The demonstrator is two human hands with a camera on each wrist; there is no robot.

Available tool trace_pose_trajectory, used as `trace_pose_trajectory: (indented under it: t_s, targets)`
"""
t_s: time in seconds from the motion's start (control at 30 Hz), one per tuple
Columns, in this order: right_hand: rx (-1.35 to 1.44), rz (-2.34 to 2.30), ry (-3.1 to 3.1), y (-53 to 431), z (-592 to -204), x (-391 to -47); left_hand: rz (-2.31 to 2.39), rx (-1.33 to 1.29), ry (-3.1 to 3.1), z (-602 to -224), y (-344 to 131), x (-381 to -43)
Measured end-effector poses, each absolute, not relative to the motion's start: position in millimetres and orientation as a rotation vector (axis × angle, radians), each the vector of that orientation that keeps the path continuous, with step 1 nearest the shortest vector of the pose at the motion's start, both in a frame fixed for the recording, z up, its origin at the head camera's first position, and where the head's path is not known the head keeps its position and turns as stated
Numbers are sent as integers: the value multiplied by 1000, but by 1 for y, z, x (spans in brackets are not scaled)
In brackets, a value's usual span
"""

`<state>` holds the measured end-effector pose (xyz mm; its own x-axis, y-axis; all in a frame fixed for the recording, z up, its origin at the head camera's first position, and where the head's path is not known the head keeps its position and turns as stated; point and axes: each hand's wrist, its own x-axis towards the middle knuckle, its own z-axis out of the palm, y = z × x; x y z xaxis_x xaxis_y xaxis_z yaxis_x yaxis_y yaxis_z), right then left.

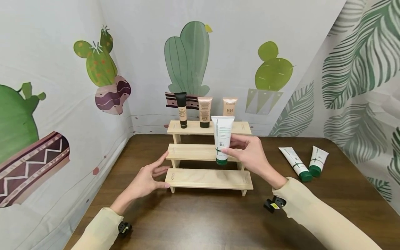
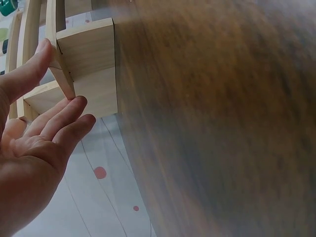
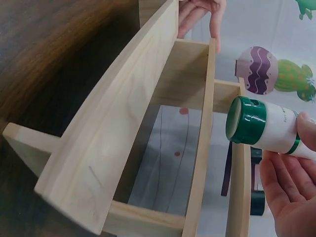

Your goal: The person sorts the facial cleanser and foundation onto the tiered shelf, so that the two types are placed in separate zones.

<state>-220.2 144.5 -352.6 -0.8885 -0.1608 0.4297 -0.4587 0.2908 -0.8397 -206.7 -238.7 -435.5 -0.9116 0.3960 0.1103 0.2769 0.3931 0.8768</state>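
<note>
My right hand (image 1: 251, 154) pinches a white squeeze tube (image 1: 222, 133), its green cap (image 3: 247, 120) down, in front of a three-step wooden display rack (image 1: 207, 178). The tube is held above the middle step, apart from it in the right wrist view. My left hand (image 1: 145, 180) touches the rack's left end with fairly straight fingers, the thumb at the bottom step. On the top step stand a black-topped beige tube (image 1: 182, 110), a pink tube with a dark cap (image 1: 205, 110), and a BB cream tube (image 1: 230, 106), partly hidden behind the white tube.
Two more white tubes with green caps, one on the left (image 1: 293, 161) and one on the right (image 1: 318, 159), lie on the brown table (image 1: 200, 218) right of the rack. Behind is a cloth backdrop (image 1: 231, 45) printed with cacti and leaves.
</note>
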Motion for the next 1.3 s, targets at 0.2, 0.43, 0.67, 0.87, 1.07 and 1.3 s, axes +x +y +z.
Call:
trace_pose_trajectory:
  t_s: [0.2,0.43,0.67,0.87,1.07,1.3]
  targets:
    - [581,1645,-2279,127,-350,-226,1549,606,2529,-436,-239,-206]
    - [605,1665,-2287,107,-352,-233,1554,603,2532,-434,-238,-207]
    - [570,1679,-2281,87,-359,-243,1558,607,2523,-435,-238,-207]
    - [595,1718,-2239,73,-364,-252,1561,605,2518,-435,-239,-206]
    - [600,1732,-2244,58,-364,-258,1540,595,2539,-433,-239,-205]
    - [636,1735,-2235,42,-366,-264,1538,605,2534,-433,-239,-207]
